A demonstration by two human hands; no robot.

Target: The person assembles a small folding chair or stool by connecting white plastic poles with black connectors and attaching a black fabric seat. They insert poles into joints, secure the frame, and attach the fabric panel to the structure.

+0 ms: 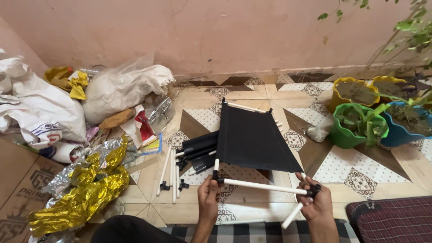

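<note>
Both hands grasp a white tube [263, 186]: left hand [208, 194] clenched on one black end connector, right hand [315, 203] on the other. Black fabric panel [252, 139] rises beyond; gold foil wrapper [83, 198] and white sacks [121, 87] lie left of the left hand.

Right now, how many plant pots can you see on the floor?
4, clustered at the right by the wall: a green pot in front, a blue pot beside it, and two yellow pots behind. More may be hidden past the frame edge.

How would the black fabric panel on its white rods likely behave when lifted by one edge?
The panel looks thin, so probably light. Stretched flat between rods, it likely stays taut; off the frame it would flop. Both hands, left and right, hold the near corners, suggesting the frame twists easily.
</note>
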